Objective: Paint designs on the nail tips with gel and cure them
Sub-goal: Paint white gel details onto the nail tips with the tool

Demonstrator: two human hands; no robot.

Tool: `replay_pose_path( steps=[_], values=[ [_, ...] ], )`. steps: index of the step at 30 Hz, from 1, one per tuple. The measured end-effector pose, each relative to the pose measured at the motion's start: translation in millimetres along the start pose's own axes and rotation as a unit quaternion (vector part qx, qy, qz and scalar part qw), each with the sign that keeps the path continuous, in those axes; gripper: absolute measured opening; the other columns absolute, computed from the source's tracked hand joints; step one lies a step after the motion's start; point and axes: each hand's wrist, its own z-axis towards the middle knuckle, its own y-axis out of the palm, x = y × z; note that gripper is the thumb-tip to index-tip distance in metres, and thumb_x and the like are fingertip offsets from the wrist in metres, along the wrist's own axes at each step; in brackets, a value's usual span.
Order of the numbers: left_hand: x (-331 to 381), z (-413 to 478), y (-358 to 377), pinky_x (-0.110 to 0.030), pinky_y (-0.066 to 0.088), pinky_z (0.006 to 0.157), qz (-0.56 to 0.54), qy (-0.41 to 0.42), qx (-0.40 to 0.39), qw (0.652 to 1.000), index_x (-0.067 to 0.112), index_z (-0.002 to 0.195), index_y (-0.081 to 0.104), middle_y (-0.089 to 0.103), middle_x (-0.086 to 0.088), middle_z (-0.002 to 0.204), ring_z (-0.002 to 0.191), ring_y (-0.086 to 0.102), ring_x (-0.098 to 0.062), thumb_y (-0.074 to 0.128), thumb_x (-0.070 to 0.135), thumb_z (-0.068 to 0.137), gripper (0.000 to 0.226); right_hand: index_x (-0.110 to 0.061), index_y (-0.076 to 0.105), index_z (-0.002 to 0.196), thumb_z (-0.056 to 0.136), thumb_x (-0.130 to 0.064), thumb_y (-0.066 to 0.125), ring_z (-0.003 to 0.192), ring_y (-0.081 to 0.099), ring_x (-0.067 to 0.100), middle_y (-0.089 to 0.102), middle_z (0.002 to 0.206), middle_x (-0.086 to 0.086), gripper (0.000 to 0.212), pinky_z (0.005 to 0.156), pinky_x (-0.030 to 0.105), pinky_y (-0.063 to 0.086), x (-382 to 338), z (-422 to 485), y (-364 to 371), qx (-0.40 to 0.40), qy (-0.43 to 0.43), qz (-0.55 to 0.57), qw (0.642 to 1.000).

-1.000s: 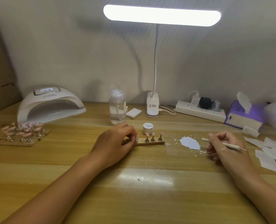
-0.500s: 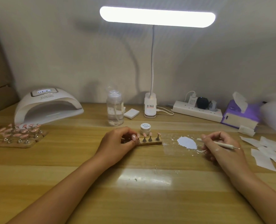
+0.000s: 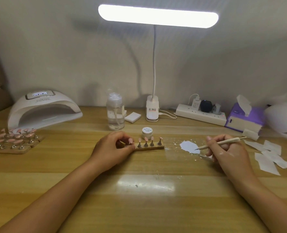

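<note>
Your left hand (image 3: pixel 112 149) pinches the stand (image 3: pixel 150 147), hiding its left end; your right hand (image 3: pixel 228 151) grips the brush (image 3: pixel 231 140) by the gel (image 3: pixel 189 146).

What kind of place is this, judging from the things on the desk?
Probably a home nail-art workspace: a curing lamp at the back left, pink nail tips on a wooden holder, and a small gel jar.

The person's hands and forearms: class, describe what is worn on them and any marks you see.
Nothing is worn: both forearms are bare, with no sleeves, gloves, watch or rings visible. The left hand shows no marks; the right hand has small white smears on its back.
</note>
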Motion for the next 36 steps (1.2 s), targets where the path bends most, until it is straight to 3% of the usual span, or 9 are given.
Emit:
replay_pose_path(
  steps=[4, 8, 11, 16, 20, 30, 33, 36],
  values=[
    [2.2, 0.2, -3.2, -0.038, 0.052, 0.086, -0.037, -0.015, -0.01, 0.999, 0.026, 0.08, 0.071, 0.071, 0.01, 0.083, 0.08, 0.065, -0.012, 0.078, 0.019, 0.08, 0.009, -0.013, 0.063, 0.081, 0.095, -0.032, 0.065, 0.046, 0.057, -0.002, 0.072, 0.063, -0.003, 0.024, 0.055, 0.027, 0.043, -0.2, -0.1, -0.7, -0.007, 0.009, -0.004, 1.0],
    [3.0, 0.2, -5.0, -0.037, 0.053, 0.087, -0.057, -0.028, -0.004, 0.998, 0.026, 0.079, 0.073, 0.073, 0.009, 0.081, 0.083, 0.068, -0.012, 0.081, 0.019, 0.078, 0.01, -0.015, 0.065, 0.085, 0.095, -0.031, 0.064, 0.045, 0.056, 0.002, 0.074, 0.069, -0.004, 0.019, 0.043, 0.015, 0.043, -0.1, -0.8, -1.4, -0.019, 0.008, -0.001, 1.0],
    [2.1, 0.3, -4.7, -0.036, 0.053, 0.085, -0.051, -0.018, -0.007, 0.998, 0.026, 0.078, 0.073, 0.073, 0.009, 0.081, 0.085, 0.068, -0.014, 0.081, 0.02, 0.078, 0.01, -0.018, 0.066, 0.086, 0.095, -0.029, 0.064, 0.046, 0.055, 0.001, 0.075, 0.072, -0.005, 0.015, 0.041, 0.014, 0.041, 0.4, -0.8, -2.6, -0.023, 0.01, -0.005, 1.0],
    [-0.6, -1.2, -1.2, -0.019, 0.047, 0.071, 0.015, 0.046, 0.011, 0.999, 0.03, 0.075, 0.067, 0.068, 0.016, 0.079, 0.08, 0.063, 0.002, 0.077, 0.021, 0.081, 0.015, -0.014, 0.063, 0.084, 0.095, -0.033, 0.065, 0.05, 0.058, 0.007, 0.076, 0.071, -0.001, 0.022, 0.05, 0.025, 0.041, 0.4, 1.4, -2.7, -0.027, 0.044, -0.009, 0.999],
    [-0.9, -3.3, -0.1, -0.022, 0.05, 0.072, 0.068, 0.079, 0.017, 0.994, 0.033, 0.078, 0.063, 0.065, 0.017, 0.085, 0.082, 0.062, 0.0, 0.073, 0.024, 0.083, 0.014, -0.013, 0.062, 0.085, 0.094, -0.032, 0.066, 0.047, 0.056, -0.002, 0.076, 0.071, -0.004, 0.021, 0.056, 0.028, 0.043, -0.8, 0.5, -2.6, -0.044, 0.047, -0.014, 0.998],
    [3.0, -10.5, 0.6, -0.031, 0.049, 0.072, 0.135, 0.113, 0.046, 0.983, 0.033, 0.082, 0.061, 0.06, 0.016, 0.087, 0.086, 0.057, -0.006, 0.071, 0.025, 0.084, 0.014, -0.007, 0.06, 0.085, 0.094, -0.021, 0.065, 0.05, 0.065, 0.003, 0.075, 0.069, 0.001, 0.018, 0.052, 0.016, 0.042, 2.4, 5.4, -2.6, -0.047, 0.072, 0.01, 0.996],
    [9.3, -16.0, 1.4, -0.03, 0.042, 0.064, 0.207, 0.171, 0.101, 0.958, 0.028, 0.085, 0.064, 0.057, 0.013, 0.091, 0.085, 0.053, -0.012, 0.072, 0.023, 0.084, 0.01, -0.006, 0.061, 0.087, 0.095, -0.02, 0.065, 0.049, 0.064, 0.002, 0.075, 0.07, 0.001, 0.017, 0.049, 0.015, 0.043, 4.1, 6.1, -3.9, -0.038, 0.076, 0.016, 0.996],
    [23.9, -23.1, 0.6, -0.027, 0.042, 0.06, 0.199, 0.227, 0.148, 0.942, 0.025, 0.086, 0.065, 0.06, 0.011, 0.09, 0.081, 0.055, -0.012, 0.071, 0.018, 0.084, 0.01, -0.005, 0.06, 0.085, 0.095, -0.018, 0.065, 0.045, 0.059, -0.001, 0.075, 0.07, 0.004, 0.017, 0.044, 0.01, 0.041, 3.5, 4.5, -2.7, -0.04, 0.071, 0.022, 0.996]
  ],
)
